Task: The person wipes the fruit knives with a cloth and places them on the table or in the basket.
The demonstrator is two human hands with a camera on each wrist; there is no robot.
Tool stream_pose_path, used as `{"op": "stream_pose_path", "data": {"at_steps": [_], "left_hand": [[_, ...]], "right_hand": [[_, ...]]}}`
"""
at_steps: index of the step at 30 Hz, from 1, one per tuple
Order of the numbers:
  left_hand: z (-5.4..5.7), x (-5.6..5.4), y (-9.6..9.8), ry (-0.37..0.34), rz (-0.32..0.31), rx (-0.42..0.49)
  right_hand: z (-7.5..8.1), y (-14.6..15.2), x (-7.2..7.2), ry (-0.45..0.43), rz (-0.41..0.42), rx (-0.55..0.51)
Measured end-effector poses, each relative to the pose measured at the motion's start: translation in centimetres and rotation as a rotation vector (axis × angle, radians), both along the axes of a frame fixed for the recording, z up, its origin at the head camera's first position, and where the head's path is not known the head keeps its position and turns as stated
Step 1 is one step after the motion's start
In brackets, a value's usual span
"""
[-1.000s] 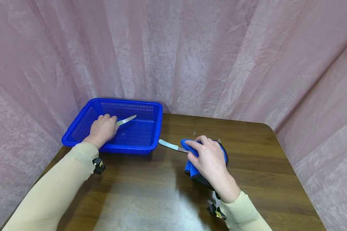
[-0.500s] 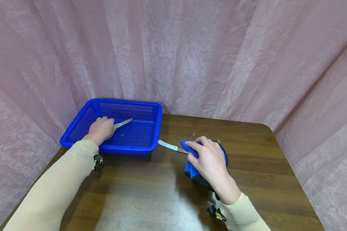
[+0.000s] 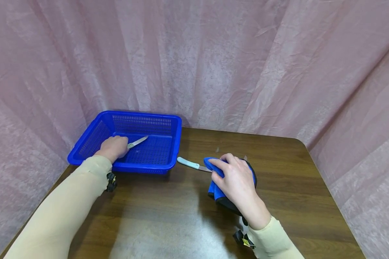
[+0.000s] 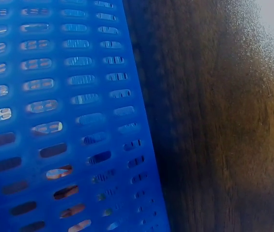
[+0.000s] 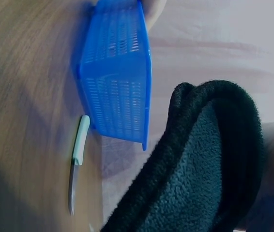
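My left hand is down inside the blue plastic basket, gripping a paring knife by its pale green handle. Its blade points away to the right, over the basket floor. In the left wrist view the perforated basket wall hides most of that hand. My right hand holds a bunched blue cloth with a black edge over the table. A second knife with a light blue handle lies between basket and cloth; in the head view the cloth overlaps its blade tip.
The brown wooden table carries everything. Pink curtains hang close behind it and at both sides. A small greyish tip shows just past the cloth's far edge.
My left hand has lowered the paring knife into the basket, its blade shifting slightly left and toward me. The right hand and cloth have hardly moved.
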State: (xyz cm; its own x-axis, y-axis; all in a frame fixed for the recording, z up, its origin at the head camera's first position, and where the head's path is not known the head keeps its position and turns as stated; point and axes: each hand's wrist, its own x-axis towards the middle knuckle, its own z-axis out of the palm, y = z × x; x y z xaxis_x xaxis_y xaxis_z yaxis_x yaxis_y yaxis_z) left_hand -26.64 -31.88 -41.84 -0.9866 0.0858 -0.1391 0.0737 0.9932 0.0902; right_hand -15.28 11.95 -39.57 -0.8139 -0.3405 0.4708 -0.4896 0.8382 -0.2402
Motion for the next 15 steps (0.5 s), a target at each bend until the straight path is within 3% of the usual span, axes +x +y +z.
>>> {"op": "stream_pose_path", "data": {"at_steps": [5,15], "left_hand": [[0.29,-0.02,0.16,-0.059,-0.001,0.005],[0.12,0.08,0.11,-0.062,0.008,0.017]], "right_hand": [[0.01,0.27,-0.03,0.006,0.002,0.002],[-0.15,0.27,-0.09,-0.012,-0.005,0.014]]}}
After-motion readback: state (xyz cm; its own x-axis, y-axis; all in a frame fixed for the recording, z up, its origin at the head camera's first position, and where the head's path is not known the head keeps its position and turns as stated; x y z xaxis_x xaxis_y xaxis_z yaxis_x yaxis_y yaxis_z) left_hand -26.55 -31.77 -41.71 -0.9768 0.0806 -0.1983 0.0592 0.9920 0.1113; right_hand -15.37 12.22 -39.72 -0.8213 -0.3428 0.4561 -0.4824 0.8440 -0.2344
